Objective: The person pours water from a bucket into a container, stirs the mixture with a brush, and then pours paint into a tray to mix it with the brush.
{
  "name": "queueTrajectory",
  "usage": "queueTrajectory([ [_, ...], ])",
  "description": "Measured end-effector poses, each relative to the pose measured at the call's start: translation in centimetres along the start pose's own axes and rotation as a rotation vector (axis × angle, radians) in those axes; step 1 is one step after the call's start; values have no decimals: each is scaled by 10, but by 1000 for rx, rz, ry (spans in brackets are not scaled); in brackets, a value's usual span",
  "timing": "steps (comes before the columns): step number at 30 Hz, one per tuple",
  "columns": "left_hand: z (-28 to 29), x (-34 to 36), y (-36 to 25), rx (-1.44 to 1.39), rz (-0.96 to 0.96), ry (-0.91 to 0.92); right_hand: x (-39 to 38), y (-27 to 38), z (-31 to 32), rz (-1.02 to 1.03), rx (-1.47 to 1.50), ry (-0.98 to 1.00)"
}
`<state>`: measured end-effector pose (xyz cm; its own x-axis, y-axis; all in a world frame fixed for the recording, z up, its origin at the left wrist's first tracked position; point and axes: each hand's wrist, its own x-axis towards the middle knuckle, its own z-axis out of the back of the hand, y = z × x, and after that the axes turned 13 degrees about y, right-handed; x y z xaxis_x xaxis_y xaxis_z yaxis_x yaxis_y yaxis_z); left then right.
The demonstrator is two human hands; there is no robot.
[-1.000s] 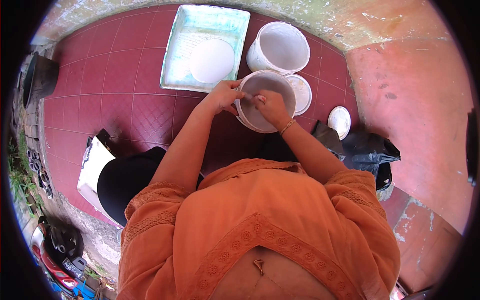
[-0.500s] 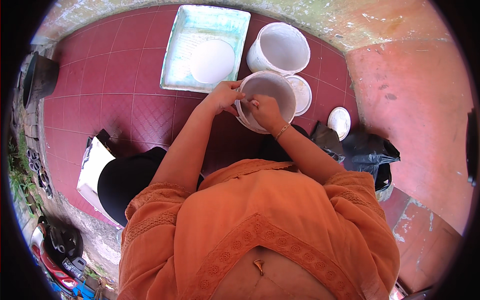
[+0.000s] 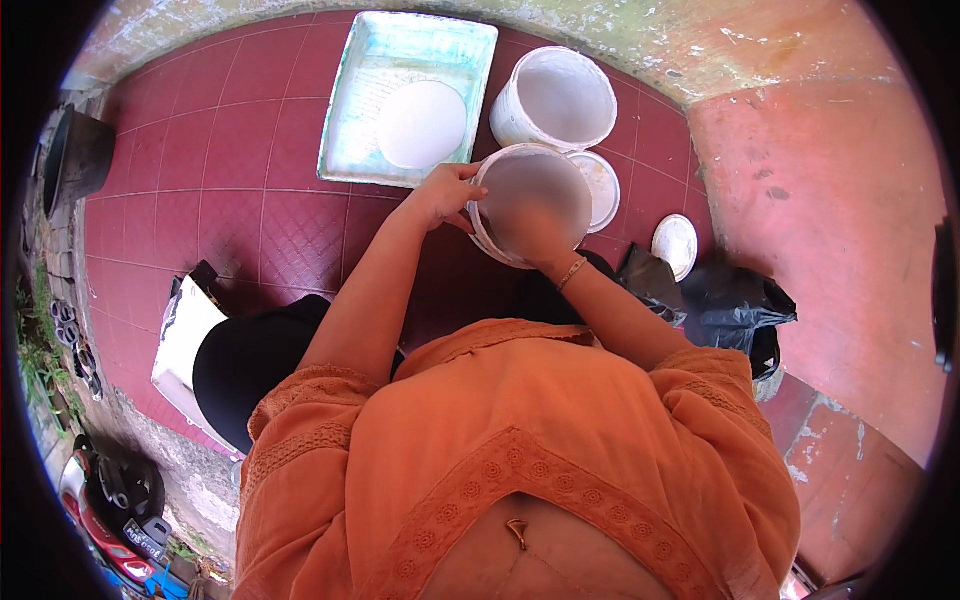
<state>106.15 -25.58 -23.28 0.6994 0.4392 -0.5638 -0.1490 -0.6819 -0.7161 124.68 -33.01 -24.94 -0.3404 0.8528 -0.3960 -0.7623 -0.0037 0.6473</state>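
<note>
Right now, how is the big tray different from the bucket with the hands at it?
The tray is a rectangle, while the bucket is round. The tray looks shallow; the bucket looks deeper. The tray lies farther ahead, while the bucket is nearer, with the left hand on its rim and the blurry right hand inside. Both are pale and open on top.

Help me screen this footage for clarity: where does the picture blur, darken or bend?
In the head view, the right hand is too blurred to make out inside the nearer white bucket, while the left hand looks sharper; head view again: the pale tray is bright, the red floor shadowed near the person's body; the head view also bows the floor's lines and has black corners.
</note>
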Motion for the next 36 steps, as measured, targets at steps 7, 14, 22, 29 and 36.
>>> queueTrajectory([
  [7, 0, 1, 2, -8, -10, -16, 13, -23, 31, 42, -291, -177],
  [14, 1, 2, 2, -20, -2, 6, 1, 3, 0, -24, -100, 57],
  [22, 1, 2, 1, -11, 11, -2, 23, -25, 25, 60, -265, -248],
  [29, 2, 3, -1, -19, 19, 18, 0, 1, 3, -120, -132, 69],
  [36, 0, 1, 0, -1, 11, -10, 22, -13, 19, 102, -174, -244],
])
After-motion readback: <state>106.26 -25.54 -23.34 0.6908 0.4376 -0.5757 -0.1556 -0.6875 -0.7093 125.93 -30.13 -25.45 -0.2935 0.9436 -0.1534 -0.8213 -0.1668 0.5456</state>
